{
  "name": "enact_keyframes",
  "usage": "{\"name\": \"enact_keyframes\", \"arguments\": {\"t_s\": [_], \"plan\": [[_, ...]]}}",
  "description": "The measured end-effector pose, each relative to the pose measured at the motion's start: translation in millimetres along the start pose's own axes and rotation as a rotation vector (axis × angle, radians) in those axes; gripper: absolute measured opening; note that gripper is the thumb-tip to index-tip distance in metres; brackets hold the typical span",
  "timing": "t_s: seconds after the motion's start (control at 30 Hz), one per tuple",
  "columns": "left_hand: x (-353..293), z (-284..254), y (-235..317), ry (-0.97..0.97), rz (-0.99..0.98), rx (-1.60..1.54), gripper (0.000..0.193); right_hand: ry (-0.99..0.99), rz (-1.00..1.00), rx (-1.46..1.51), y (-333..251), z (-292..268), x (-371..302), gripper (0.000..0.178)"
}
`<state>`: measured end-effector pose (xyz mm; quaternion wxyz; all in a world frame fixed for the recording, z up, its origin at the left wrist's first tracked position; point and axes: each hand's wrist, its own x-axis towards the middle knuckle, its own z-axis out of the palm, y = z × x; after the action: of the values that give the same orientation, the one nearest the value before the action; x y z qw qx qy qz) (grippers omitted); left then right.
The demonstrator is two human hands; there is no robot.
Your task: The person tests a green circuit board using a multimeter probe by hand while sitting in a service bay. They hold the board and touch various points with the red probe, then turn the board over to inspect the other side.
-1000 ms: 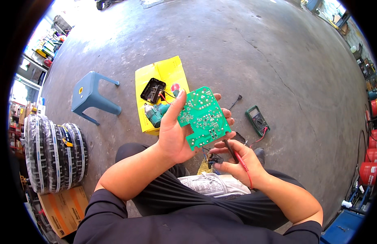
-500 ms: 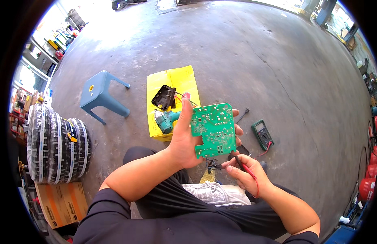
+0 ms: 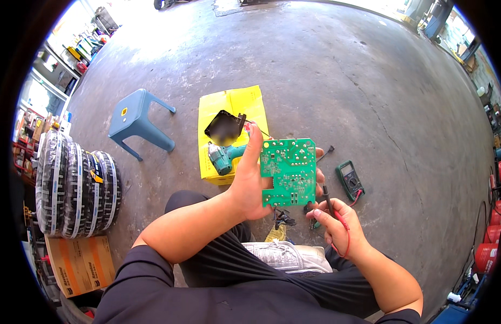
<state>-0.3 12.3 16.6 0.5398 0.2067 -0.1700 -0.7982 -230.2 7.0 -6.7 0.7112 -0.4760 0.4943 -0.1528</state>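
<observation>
My left hand [image 3: 244, 190] grips a green circuit board [image 3: 289, 174] by its edges, thumb on the left and fingertips showing past the right side. The soldered face is turned up; a notch cuts into its lower left. At the board's lower right corner, my right hand [image 3: 343, 227] is closed on a black test probe [image 3: 329, 201] with a red lead. The probe points up beside the board, apart from its soldered face. A small black part by my right fingertips is hard to make out. Further right, a green multimeter [image 3: 350, 179] lies on the floor.
Beyond my left hand, a yellow box [image 3: 231, 100] carries a black plastic casing [image 3: 224, 129] with wires and a teal power tool [image 3: 221, 160]. A blue stool [image 3: 136, 116] stands left. Wrapped tyres [image 3: 77, 186] stand above a cardboard carton [image 3: 83, 264]. My shoe [image 3: 283, 258] is below.
My right hand has shifted slightly right, and the probe has swung from a slant at the board's lower corner to nearly upright beside it. The board sits slightly further right in view.
</observation>
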Motion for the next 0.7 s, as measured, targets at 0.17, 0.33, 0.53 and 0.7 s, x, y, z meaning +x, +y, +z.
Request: {"name": "enact_keyframes", "arguments": {"t_s": [0.17, 0.33, 0.53, 0.7], "plan": [[1.1, -0.4, 0.2, 0.011, -0.006, -0.021, 0.111, -0.001, -0.018, 0.015, 4.7, -3.2, 2.7, 0.015], [1.6, -1.6, 0.5, 0.010, -0.008, -0.019, 0.108, -0.001, -0.032, 0.026, 8.7, -2.7, 5.0, 0.015], [1.5, -2.3, -0.7, 0.012, -0.006, -0.012, 0.107, -0.001, -0.039, 0.012, 8.2, -3.9, 4.7, 0.016], [1.1, -2.3, -0.9, 0.006, -0.012, -0.017, 0.107, 0.005, -0.026, 0.007, 8.5, -4.6, 4.5, 0.016]]}}
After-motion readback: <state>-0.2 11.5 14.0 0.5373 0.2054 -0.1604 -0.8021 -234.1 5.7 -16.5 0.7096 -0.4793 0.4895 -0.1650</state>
